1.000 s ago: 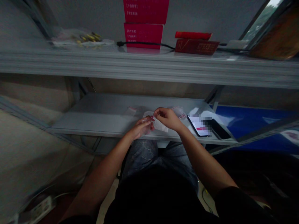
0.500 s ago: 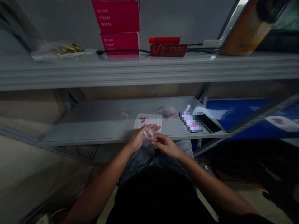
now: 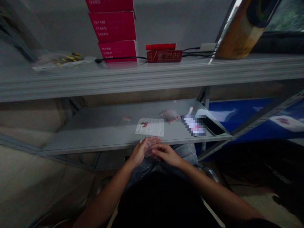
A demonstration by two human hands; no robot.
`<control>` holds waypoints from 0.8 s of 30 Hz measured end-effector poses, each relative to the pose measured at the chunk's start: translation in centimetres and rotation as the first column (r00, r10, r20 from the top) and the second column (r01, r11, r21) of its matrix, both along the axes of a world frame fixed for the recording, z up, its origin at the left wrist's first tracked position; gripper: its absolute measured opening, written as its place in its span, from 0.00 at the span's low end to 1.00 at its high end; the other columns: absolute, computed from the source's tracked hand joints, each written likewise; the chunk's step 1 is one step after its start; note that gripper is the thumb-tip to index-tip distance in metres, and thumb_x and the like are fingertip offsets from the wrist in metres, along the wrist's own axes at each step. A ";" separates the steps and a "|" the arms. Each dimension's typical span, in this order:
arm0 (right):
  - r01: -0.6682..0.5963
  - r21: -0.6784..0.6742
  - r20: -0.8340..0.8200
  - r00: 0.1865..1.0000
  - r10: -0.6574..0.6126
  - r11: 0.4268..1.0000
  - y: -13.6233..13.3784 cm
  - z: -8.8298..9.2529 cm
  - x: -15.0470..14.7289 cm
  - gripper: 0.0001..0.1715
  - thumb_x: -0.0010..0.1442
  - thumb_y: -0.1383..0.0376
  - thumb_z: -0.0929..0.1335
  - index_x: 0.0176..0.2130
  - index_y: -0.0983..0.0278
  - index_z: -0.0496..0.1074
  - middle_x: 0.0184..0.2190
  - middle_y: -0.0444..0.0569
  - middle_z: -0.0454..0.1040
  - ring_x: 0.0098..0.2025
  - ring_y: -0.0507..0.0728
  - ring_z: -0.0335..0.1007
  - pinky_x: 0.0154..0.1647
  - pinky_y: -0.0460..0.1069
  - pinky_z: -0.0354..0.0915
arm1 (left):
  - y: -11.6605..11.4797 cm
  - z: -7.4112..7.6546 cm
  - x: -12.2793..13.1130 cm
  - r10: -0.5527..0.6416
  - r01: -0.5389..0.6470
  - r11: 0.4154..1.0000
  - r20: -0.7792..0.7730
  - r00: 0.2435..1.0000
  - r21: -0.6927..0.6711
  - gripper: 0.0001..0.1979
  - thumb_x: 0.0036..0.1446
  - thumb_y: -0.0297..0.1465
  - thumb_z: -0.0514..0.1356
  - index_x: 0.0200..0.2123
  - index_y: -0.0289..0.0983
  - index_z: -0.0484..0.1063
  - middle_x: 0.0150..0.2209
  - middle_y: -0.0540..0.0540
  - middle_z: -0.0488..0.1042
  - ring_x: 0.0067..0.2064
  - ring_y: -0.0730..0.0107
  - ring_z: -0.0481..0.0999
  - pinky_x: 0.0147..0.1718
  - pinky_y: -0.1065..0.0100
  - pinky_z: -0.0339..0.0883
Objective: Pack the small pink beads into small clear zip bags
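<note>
My left hand (image 3: 140, 152) and my right hand (image 3: 166, 154) meet just in front of the lower shelf edge, over my lap. Together they pinch a small clear plastic bag (image 3: 150, 144) between the fingers. Beyond them on the grey lower shelf (image 3: 95, 126) lies a white sheet (image 3: 153, 128) with a few small pink and dark pieces (image 3: 144, 124) on its left corner. A little clear bag with a red strip (image 3: 170, 115) lies further back to the right.
A phone (image 3: 209, 125) lies at the right end of the lower shelf. The upper shelf (image 3: 142, 76) carries stacked pink boxes (image 3: 114, 28), a red box (image 3: 163, 54), a black cable (image 3: 118, 59) and a clear bag of yellow parts (image 3: 59, 59). A blue surface (image 3: 249, 117) is at right.
Both hands drew back from the white sheet on the shelf toward my lap, taking the small clear bag along. The view shifted right and tilted down.
</note>
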State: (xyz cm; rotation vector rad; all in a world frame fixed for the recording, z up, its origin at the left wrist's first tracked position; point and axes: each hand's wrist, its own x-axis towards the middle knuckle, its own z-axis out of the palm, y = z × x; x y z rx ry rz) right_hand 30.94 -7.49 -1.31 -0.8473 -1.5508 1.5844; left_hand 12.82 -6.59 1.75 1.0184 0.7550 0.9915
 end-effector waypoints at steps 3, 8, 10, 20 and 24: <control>0.049 0.012 -0.007 0.999 -0.049 0.999 0.3 -0.3 0.2 0.22 0.65 0.47 0.71 0.37 0.62 0.80 0.31 0.46 0.77 0.26 0.51 0.67 0.26 0.46 0.65 | 0.0 -0.2 -0.2 0.046 -0.024 0.990 -0.159 0.986 0.142 0.23 0.62 0.53 0.61 0.48 0.41 0.82 0.53 0.39 0.81 0.56 0.52 0.78 0.54 0.55 0.70; 0.158 -0.013 0.015 0.987 -0.158 0.987 0.8 -0.3 0.7 0.26 0.63 0.43 0.72 0.36 0.63 0.79 0.27 0.44 0.73 0.23 0.51 0.63 0.23 0.46 0.62 | 0.6 -0.4 -0.8 0.306 -0.234 0.933 -0.260 0.916 0.274 0.14 0.58 0.44 0.68 0.38 0.40 0.78 0.39 0.44 0.81 0.43 0.59 0.78 0.46 0.61 0.70; 0.157 -0.010 0.023 0.987 -0.157 0.988 0.9 -0.1 0.7 0.26 0.64 0.43 0.71 0.36 0.63 0.79 0.27 0.44 0.73 0.24 0.52 0.64 0.24 0.47 0.62 | 0.9 -0.6 -1.0 0.363 -0.290 0.911 -0.242 0.900 0.292 0.13 0.59 0.43 0.67 0.38 0.39 0.77 0.36 0.47 0.79 0.40 0.62 0.77 0.44 0.63 0.69; 0.146 0.340 0.205 0.952 -0.225 0.929 -0.1 0.6 0.9 0.13 0.67 0.55 0.71 0.43 0.60 0.80 0.40 0.51 0.82 0.41 0.60 0.76 0.44 0.55 0.70 | 1.3 -1.3 -1.2 0.346 -0.270 0.911 -0.220 0.912 0.312 0.10 0.59 0.39 0.67 0.35 0.39 0.74 0.34 0.49 0.74 0.33 0.69 0.72 0.36 0.67 0.66; 0.192 0.318 0.192 0.946 -0.262 0.928 0.0 0.6 0.9 0.16 0.65 0.53 0.72 0.48 0.59 0.79 0.42 0.52 0.82 0.40 0.60 0.76 0.42 0.55 0.71 | 1.0 -1.1 -1.0 0.275 -0.172 0.914 -0.247 0.929 0.368 0.11 0.59 0.40 0.67 0.32 0.39 0.74 0.32 0.48 0.73 0.36 0.66 0.72 0.39 0.66 0.66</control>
